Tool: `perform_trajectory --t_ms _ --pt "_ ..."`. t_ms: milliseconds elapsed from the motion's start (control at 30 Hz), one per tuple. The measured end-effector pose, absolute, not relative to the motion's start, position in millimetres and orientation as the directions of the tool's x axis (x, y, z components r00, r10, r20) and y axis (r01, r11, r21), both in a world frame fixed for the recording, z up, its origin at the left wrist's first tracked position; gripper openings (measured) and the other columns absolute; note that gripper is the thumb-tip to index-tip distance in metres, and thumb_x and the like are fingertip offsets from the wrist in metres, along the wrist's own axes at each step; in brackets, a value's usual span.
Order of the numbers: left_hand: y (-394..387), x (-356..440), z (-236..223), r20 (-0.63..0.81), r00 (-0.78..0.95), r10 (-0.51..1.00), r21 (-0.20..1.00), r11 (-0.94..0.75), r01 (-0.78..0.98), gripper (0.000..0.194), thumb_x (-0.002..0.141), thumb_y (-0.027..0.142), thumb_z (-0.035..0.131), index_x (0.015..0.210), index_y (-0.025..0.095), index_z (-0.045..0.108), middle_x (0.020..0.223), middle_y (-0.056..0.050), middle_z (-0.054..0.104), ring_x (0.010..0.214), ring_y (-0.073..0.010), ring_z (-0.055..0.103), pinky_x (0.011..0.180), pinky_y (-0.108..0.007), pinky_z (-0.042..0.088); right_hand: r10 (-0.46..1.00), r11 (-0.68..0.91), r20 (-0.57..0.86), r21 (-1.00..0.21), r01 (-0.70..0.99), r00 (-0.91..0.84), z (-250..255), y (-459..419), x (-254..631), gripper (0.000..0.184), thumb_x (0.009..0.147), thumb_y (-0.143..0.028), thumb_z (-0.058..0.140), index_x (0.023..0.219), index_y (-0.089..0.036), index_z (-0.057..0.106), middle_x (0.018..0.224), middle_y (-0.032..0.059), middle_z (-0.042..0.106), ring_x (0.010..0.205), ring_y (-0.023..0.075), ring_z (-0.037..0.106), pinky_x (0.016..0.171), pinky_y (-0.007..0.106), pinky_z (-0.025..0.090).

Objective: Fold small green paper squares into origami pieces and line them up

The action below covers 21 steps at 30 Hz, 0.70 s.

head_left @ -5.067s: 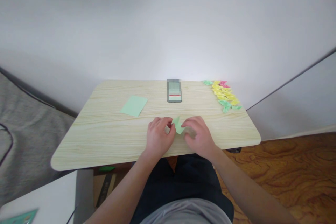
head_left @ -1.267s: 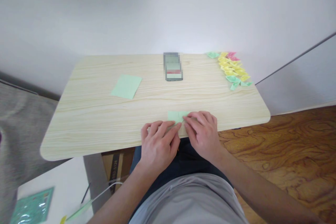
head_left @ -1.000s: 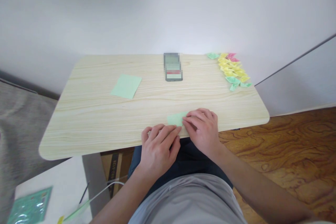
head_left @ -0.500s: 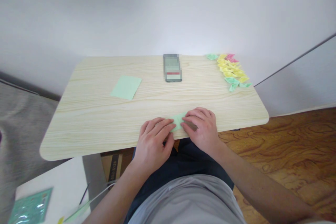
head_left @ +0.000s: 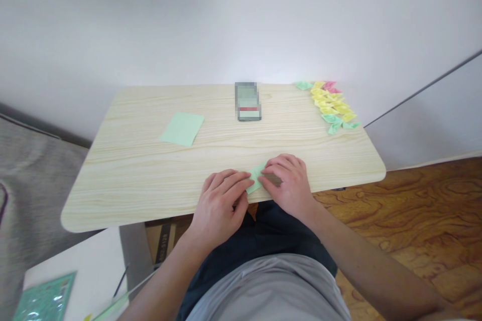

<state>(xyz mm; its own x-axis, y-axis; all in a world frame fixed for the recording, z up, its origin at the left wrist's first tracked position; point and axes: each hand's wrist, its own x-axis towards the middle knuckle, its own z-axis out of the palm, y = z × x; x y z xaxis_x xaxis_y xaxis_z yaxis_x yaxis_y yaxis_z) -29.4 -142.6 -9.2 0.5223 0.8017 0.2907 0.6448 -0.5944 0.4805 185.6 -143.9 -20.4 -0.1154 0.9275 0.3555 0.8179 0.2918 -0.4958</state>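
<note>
A small folded piece of light green paper (head_left: 256,179) lies at the front edge of the table, between my two hands. My left hand (head_left: 222,200) presses its fingertips on the paper's left end, the fingers close together and the thumb tucked underneath. From the other side, my right hand (head_left: 289,180) pinches the paper's right part between curled fingers and thumb. The fingers partly hide both ends of the paper. Farther back on the left, a flat square of green paper (head_left: 183,129) lies on the tabletop.
A phone (head_left: 248,102), its screen blurred, lies at the back of the wooden table (head_left: 124,170). Several folded yellow, green and pink paper pieces (head_left: 331,103) cluster at the back right. Lower left, a white surface (head_left: 90,261) holds a teal packet (head_left: 45,298).
The folded paper sits at a slightly steeper slant between my fingers. Both hands keep nearly the same place, and the whole view has shifted a little.
</note>
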Motion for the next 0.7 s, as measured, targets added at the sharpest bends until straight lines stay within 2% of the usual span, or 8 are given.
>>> perform_trajectory --t_ms 467,700 --pt "-139.2 -31.0 -15.7 0.314 0.533 0.786 0.459 -0.617 0.64 0.025 0.096 0.023 0.061 0.118 0.03 0.071 0.128 -0.001 0.071 0.123 -0.0246 0.057 0.107 -0.046 0.043 0.918 0.344 0.342 -0.438 0.831 -0.2 -17.1 -143.0 188.8 0.013 0.097 -0.034 0.065 0.103 -0.033 0.077 0.111 0.0028 0.07 0.112 0.0255 0.055 0.1 0.047 0.039" --pt "-138.8 -24.0 -14.6 0.331 0.461 0.823 0.466 -0.568 0.679 0.015 0.096 0.025 0.063 0.105 0.029 0.073 0.118 0.0 0.075 0.116 -0.0233 0.061 0.105 -0.044 0.043 0.922 0.346 0.323 -0.437 0.83 -0.214 -15.5 -146.4 190.2 0.015 0.098 -0.032 0.064 0.109 -0.031 0.075 0.114 0.0028 0.071 0.115 0.0257 0.055 0.102 0.047 0.038"
